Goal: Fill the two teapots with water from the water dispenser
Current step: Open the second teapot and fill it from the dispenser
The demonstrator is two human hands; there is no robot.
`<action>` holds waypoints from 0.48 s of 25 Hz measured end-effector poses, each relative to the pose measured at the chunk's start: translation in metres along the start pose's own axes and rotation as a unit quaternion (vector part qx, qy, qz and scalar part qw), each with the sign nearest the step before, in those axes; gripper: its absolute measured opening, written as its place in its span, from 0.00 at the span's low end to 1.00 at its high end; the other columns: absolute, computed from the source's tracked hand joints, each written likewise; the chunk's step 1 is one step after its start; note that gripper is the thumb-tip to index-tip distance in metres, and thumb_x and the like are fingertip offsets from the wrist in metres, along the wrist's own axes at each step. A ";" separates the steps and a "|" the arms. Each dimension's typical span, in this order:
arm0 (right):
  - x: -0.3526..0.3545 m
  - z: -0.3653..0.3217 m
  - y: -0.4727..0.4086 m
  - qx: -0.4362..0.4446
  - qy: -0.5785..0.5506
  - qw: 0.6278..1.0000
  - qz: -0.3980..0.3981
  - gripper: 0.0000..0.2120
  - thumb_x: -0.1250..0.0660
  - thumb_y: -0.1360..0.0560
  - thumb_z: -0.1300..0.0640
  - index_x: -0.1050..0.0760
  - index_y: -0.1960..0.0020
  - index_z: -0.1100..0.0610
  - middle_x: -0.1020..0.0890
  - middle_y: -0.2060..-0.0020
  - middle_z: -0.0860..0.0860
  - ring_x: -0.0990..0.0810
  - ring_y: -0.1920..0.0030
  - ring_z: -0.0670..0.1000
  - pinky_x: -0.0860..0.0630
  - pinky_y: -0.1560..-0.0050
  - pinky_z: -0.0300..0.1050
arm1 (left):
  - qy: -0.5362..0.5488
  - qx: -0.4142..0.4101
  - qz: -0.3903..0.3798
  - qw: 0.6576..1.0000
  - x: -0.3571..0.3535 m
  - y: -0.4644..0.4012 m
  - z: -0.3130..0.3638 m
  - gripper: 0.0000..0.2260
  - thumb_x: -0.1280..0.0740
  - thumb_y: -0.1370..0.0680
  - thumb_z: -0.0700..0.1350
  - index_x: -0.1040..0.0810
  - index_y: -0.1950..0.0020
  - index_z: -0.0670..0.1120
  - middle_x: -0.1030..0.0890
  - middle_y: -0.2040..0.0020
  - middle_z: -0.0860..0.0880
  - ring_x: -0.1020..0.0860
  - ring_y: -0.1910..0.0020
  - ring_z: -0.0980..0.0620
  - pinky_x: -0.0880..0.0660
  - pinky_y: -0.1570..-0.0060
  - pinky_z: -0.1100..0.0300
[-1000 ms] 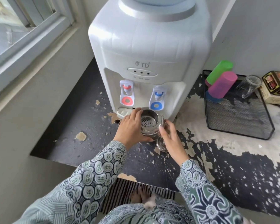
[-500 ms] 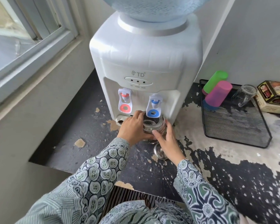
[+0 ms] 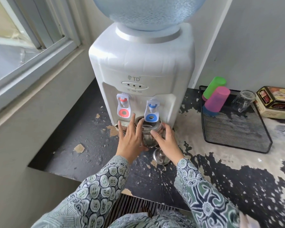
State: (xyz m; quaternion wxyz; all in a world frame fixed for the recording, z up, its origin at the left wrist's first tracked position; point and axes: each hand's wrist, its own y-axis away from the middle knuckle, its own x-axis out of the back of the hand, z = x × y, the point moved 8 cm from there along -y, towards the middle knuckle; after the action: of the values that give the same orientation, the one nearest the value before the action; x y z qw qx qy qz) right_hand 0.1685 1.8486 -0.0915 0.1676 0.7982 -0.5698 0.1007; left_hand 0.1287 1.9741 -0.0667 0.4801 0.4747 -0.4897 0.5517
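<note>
Flanking round clear-glass teapot (image 3: 150,137) under blue tap (image 3: 152,111): straight fingers (image 3: 139,127).

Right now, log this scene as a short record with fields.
teapot: glass teapot on the counter, under the blue tap
lid: off, lying on the counter in front of the teapot
left hand: fingers straight, beside the teapot's left side
right hand: fingers spread at the teapot's right side
water flow: cannot tell
red tap: untouched
tray: black mesh tray holding cups, right of the dispenser
</note>
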 end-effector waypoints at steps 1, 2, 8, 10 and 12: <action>0.006 -0.004 0.000 0.002 0.006 1.000 0.019 0.31 0.38 0.28 0.40 0.41 0.31 0.52 0.35 0.36 0.52 0.33 0.36 0.50 0.33 0.36 0.46 | 0.006 -0.010 -0.002 1.000 0.000 -0.001 0.000 0.49 0.30 0.33 0.60 0.57 0.25 0.44 0.55 0.23 0.41 0.59 0.24 0.46 0.61 0.30 0.37; 0.012 -0.009 -0.002 0.011 0.019 0.999 0.041 0.30 0.39 0.28 0.40 0.40 0.31 0.52 0.35 0.36 0.53 0.32 0.37 0.50 0.32 0.37 0.46 | 0.012 -0.021 0.001 1.000 0.002 -0.001 0.001 0.49 0.29 0.33 0.59 0.57 0.25 0.43 0.54 0.23 0.41 0.58 0.24 0.46 0.59 0.28 0.40; 0.019 -0.030 -0.025 0.009 0.092 0.992 0.084 0.16 0.37 0.25 0.50 0.25 0.43 0.59 0.30 0.44 0.59 0.29 0.45 0.54 0.32 0.46 0.41 | 0.083 -0.048 0.012 0.995 0.010 -0.003 0.005 0.50 0.24 0.36 0.50 0.53 0.25 0.41 0.55 0.24 0.39 0.44 0.26 0.42 0.54 0.30 0.60; 0.018 -0.031 -0.023 -0.003 0.077 0.992 0.098 0.13 0.35 0.26 0.51 0.23 0.50 0.60 0.28 0.48 0.58 0.30 0.49 0.53 0.33 0.51 0.40 | 0.088 -0.049 0.015 0.995 0.009 -0.002 0.006 0.51 0.24 0.36 0.50 0.53 0.25 0.40 0.55 0.24 0.39 0.44 0.26 0.42 0.54 0.30 0.59; 0.017 -0.033 -0.020 -0.009 0.041 0.993 0.107 0.09 0.35 0.27 0.52 0.25 0.59 0.58 0.28 0.51 0.57 0.30 0.48 0.55 0.31 0.49 0.46 | 0.088 -0.050 0.017 0.995 0.010 -0.001 0.006 0.51 0.24 0.36 0.50 0.55 0.25 0.39 0.56 0.24 0.39 0.46 0.25 0.43 0.54 0.30 0.58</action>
State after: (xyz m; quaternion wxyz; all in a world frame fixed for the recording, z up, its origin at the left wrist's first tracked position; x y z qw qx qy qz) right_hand 0.1942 1.8517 -0.0583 0.1865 0.7261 -0.6456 0.1459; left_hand 0.1294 1.9691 -0.0563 0.5350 0.3908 -0.4808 0.5744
